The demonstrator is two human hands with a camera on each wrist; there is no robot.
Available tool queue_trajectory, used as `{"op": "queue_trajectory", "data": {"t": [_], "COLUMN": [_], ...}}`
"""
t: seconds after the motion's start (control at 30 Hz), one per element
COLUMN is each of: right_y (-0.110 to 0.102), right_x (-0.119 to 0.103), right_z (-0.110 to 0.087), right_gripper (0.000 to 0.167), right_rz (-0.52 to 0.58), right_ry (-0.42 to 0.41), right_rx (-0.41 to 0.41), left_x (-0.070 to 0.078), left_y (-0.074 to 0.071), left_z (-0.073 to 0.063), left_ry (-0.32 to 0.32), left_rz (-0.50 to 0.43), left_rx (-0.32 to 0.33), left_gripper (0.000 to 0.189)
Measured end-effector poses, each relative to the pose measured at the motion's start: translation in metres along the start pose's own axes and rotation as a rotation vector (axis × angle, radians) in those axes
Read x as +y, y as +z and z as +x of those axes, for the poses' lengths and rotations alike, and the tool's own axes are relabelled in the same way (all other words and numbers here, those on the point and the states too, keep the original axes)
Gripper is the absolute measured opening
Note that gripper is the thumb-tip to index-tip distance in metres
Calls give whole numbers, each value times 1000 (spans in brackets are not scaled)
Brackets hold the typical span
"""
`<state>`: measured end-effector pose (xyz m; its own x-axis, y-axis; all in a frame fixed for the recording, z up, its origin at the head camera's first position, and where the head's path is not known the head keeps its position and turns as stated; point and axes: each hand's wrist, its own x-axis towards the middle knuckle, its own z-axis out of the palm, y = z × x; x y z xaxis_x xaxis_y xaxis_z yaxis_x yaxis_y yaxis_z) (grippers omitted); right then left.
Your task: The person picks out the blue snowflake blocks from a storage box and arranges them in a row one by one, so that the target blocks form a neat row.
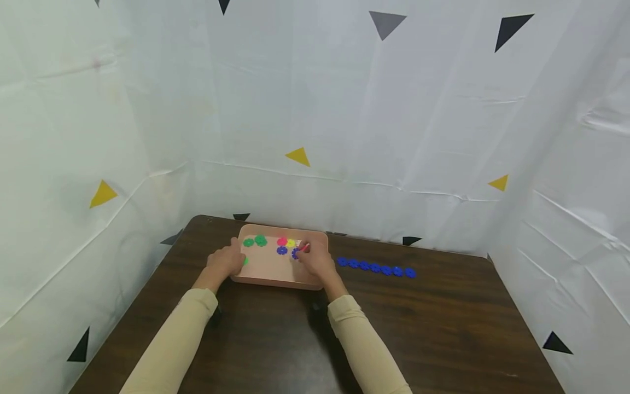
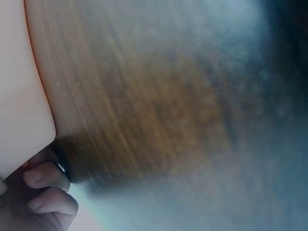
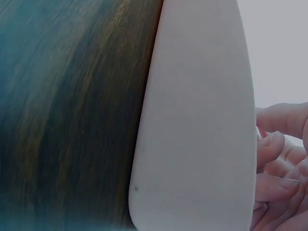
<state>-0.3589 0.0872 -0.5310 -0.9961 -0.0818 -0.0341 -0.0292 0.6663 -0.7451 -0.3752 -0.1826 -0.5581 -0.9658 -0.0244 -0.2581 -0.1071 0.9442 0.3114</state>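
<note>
A shallow pink tray (image 1: 275, 283) lies near the far side of the table. My left hand (image 1: 226, 260) grips its left side, and the left wrist view shows curled fingers (image 2: 50, 175) at the tray's corner. Over the tray's right part, my right hand (image 1: 317, 259) pinches a pink flower-shaped disc (image 1: 304, 248), mostly hidden by the fingers. Inside the tray lie green discs (image 1: 260, 241), a pink disc (image 1: 281, 241), a yellow disc (image 1: 291, 243) and blue discs (image 1: 282, 250). In the right wrist view the tray wall hides part of the right fingers (image 3: 276, 187).
A row of several blue flower-shaped discs (image 1: 375, 267) lies on the dark wooden table (image 1: 443, 317), right of the tray. White sheets (image 1: 344, 109) with black, grey and yellow triangles surround the table at the back and both sides.
</note>
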Motion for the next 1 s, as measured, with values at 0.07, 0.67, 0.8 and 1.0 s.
{"op": "queue_trajectory", "data": {"t": [0.07,0.67,0.8,1.0], "right_y": [-2,-26,-32,-41], "right_x": [2,13,15,20], "right_z": [-1,-13,-16,-20], "right_gripper": [12,19,18,21], "right_rz": [18,50,75,113], "right_ry": [-20,-113,-121,-109], "right_rx": [5,73,70,90], "left_x": [0,-6,-6,-5], "left_y": [-1,-1,-1,-4], "left_z": [0,10,9,4], "left_ry": [-2,-11,-13,6], "left_rz": [1,-4,-6,-4], "left_rx": [-3,-27,-32,-21], "left_gripper": [63,64,64,62]}}
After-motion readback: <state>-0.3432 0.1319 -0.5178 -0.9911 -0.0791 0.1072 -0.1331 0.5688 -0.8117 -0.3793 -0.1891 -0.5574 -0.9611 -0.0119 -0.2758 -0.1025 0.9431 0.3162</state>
